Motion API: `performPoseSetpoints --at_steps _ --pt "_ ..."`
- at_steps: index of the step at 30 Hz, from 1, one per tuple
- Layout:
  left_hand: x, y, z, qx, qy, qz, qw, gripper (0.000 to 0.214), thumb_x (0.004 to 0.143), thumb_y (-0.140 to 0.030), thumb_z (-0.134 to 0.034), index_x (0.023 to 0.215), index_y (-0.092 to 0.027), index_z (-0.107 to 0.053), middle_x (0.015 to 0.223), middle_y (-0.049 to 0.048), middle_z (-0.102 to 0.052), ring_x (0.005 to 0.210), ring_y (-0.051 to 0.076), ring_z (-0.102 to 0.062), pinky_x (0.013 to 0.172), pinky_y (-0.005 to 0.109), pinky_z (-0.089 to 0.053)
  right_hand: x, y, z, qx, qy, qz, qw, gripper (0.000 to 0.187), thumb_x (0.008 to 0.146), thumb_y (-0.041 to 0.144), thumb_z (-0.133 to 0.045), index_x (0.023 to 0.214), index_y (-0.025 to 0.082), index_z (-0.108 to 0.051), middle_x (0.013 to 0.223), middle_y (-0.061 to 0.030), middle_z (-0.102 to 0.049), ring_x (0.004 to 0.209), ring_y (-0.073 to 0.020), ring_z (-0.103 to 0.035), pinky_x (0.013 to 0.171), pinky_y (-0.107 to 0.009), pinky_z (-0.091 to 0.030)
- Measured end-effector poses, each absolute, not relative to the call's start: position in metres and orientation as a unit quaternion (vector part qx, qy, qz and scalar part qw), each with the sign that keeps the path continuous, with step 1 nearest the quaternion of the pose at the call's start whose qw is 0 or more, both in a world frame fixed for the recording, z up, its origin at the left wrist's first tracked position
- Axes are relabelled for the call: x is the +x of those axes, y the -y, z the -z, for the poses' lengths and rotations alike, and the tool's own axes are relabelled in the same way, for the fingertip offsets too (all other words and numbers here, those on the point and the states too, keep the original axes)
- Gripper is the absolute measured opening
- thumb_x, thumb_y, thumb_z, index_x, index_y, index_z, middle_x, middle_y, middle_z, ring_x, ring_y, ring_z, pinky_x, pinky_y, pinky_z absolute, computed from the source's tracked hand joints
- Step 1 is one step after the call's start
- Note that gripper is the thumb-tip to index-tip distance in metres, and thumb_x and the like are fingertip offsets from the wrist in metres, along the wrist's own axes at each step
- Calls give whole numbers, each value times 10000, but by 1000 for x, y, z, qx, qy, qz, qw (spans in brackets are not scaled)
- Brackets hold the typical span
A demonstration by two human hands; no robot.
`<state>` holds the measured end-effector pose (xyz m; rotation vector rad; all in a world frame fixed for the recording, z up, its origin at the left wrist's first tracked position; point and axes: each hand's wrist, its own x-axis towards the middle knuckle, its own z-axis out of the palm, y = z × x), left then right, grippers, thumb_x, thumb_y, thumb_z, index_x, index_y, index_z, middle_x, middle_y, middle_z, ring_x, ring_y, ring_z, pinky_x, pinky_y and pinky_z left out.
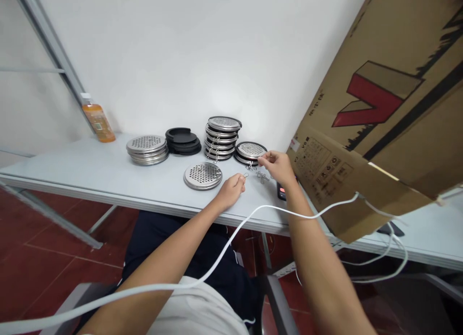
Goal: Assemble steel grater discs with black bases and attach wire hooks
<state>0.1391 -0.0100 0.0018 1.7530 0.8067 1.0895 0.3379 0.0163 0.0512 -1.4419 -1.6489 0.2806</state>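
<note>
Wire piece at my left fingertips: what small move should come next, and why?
Perhaps bring your right hand over to the wire piece: your left hand seems to pinch it with the far end sticking out, and the right is close by.

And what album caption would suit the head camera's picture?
Left hand pinching a thin wire piece, right hand beside a low stack topped by a perforated metal disc.

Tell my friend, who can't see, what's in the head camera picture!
A person's left hand pinches a wire at a table; the right hand is near a low stack of holed metal discs and loose clips. Farther left are a taller stack and black pieces. An orange bottle is far left, a cardboard box right; a white cable crosses in front.
</note>
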Motion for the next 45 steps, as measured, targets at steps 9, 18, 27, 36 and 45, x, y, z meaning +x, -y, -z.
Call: performPoseSetpoints --at_steps 9,18,27,36,45 --pt "140 10 -3 687 -319 -457 465 351 962 -374 -393 659 -198 -418 575 -34 -428 531 108 -390 554 252 -310 270 36 -44 -524 582 -117 611 247 849 465 -584 779 228 -583 771 -33 -637 708 -177 -577 667 -304 -490" --pt "143 7 -5 557 -241 -471 640 264 871 -322 -492 695 -205 -334 576 -73 -288 464 62 -265 454 206 -181 258 45 -3 -459 527 -259 666 298 690 428 -768 848 210 -639 740 -37 -690 668 -184 -635 658 -338 -524" --pt "145 15 -3 652 -346 -466 488 310 901 -381 -425 655 -195 -403 555 -49 -378 516 96 -365 504 230 -280 261 54 4 -466 580 -152 650 157 805 305 -681 904 191 -643 741 -6 -641 651 -134 -569 650 -279 -472" --pt "144 18 -4 738 -374 -392 402 326 930 -332 -329 651 -197 -431 621 -19 -487 616 131 -458 595 258 -340 275 48 6 -458 464 -237 720 211 735 346 -725 827 166 -664 766 -42 -700 662 -151 -617 655 -296 -500" --pt "143 25 -12 794 -343 -361 347 310 961 -318 -318 693 -205 -425 653 -26 -487 661 144 -474 648 271 -343 274 49 7 -463 455 -278 708 269 658 375 -812 729 158 -668 736 -30 -688 687 -150 -612 699 -307 -506"
